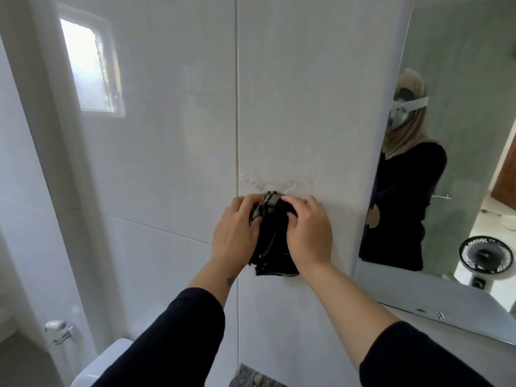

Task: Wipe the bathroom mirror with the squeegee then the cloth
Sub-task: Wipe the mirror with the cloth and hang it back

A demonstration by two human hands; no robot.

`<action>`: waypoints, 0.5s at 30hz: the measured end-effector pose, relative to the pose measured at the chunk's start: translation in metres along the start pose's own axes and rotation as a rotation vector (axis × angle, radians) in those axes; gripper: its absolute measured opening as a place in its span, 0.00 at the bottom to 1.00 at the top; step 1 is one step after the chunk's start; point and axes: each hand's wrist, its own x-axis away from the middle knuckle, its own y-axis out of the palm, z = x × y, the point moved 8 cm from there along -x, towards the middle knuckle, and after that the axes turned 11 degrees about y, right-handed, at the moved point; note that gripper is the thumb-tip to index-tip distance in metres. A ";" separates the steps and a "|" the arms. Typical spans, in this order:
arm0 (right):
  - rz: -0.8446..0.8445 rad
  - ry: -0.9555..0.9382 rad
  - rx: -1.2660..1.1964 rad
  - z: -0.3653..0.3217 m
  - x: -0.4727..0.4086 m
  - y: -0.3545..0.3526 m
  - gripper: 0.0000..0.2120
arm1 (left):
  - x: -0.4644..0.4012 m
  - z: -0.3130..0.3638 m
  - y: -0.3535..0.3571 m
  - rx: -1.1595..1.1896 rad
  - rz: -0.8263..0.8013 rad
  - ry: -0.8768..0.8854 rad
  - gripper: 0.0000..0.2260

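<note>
- Both hands on the cloth (pixel 272 241), dark with a plaid patch at the top, pressed against the wall tile (pixel 307 107) left of the mirror (pixel 460 65).
- Left hand (pixel 237 233) curled round the cloth's left side, fingers closed on the top fold.
- Right hand (pixel 308 233) cupped over the cloth's right side, fingers bent and gripping the fabric.
- Cloth hangs at a spot with peeled residue marks (pixel 268 181) just above it, well left of the mirror edge; hook or hanger under it not visible, cannot tell.
- No squeegee anywhere in view.
- Judged step: taking the cloth off the wall, or hanging it there; cannot tell which.
- If taking: lift up and off rather than tugging straight out, keep both grips tight so no loose end drops.
- Then bunch into a flat pad before going right to the mirror glass.
- Risk: fabric snagging at the wall point, or trailing onto the toilet (pixel 106 361) below and left of the mirror.
</note>
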 end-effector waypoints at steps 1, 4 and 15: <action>0.032 -0.034 -0.021 -0.005 -0.008 -0.006 0.17 | -0.002 0.003 -0.003 -0.017 0.020 0.029 0.13; 0.096 -0.232 0.003 -0.029 -0.031 -0.017 0.13 | -0.009 0.008 -0.015 -0.103 0.100 0.100 0.19; 0.068 -0.739 0.583 -0.025 -0.037 0.006 0.24 | 0.000 -0.017 0.006 -0.473 -0.146 0.136 0.36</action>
